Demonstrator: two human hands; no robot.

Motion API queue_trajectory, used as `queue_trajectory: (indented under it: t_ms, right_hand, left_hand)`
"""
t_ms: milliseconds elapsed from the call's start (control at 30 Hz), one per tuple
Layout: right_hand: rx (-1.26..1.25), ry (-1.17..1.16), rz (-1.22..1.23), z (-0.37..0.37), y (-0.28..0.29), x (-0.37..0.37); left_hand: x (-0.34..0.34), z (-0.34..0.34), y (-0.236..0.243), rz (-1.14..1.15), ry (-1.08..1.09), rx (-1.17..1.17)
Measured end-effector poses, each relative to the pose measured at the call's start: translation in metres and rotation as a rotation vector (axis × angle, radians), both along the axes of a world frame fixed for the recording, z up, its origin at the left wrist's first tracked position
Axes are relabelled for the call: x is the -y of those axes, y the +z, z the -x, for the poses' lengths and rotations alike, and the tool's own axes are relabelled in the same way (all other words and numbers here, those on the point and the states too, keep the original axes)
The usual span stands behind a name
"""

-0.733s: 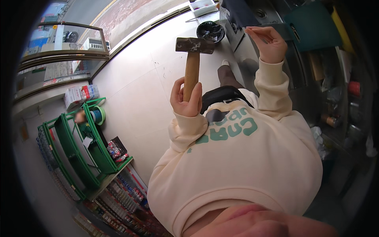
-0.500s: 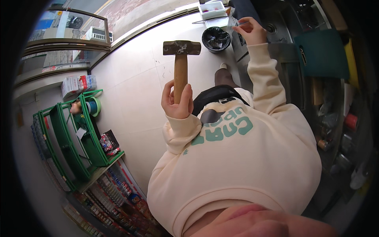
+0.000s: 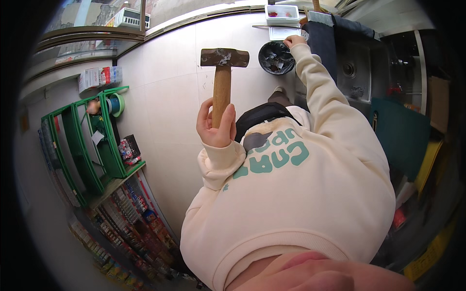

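Observation:
Upright in my left hand (image 3: pixel 217 127) is a hammer (image 3: pixel 223 89), my fingers wrapped round the lower part of its wooden handle. Its dark, heavy steel head has pale scuffs and points away from me over the floor. My right hand (image 3: pixel 294 41) is stretched far out at the rim of a black bin (image 3: pixel 276 69) lined with a dark bag. The fingers there are drawn together, pointing toward the bin; whatever they pinch is too small to make out. Crumpled, shiny scraps lie in the bin.
Beyond the bin stand white plastic trays (image 3: pixel 283 14). On the right is a steel sink (image 3: pixel 357 82) with a dark cloth (image 3: pixel 321 46) over its edge. A green shelf rack (image 3: pixel 82 150) and packed goods line the left, below a glass door frame (image 3: pixel 92 35).
My right hand has moved from beside the sink down and left to the bin's rim. The view has shifted to show more of the sink. My left hand still holds the hammer upright.

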State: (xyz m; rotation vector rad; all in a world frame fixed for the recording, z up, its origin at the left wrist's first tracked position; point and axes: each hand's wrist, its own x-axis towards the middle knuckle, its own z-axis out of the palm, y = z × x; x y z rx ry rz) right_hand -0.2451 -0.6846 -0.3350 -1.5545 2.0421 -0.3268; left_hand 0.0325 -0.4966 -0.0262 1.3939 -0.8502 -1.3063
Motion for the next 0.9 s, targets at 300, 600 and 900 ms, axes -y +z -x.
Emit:
queue_trajectory:
  t_ms: [300,600,900]
  right_hand:
    - [0.072,-0.033,-0.086,0.013,0.000,0.022]
    - [0.488,-0.147,0.448,0.003,0.083,0.018]
    - [0.604,0.113,1.062,-0.011,0.283,-0.061]
  left_hand:
    - [0.026,0.025,0.004,-0.052,0.023,0.040]
    - [0.042,0.034,0.010,-0.003,-0.067,0.073]
    - [0.045,0.020,0.018,0.128,-0.322,-0.008]
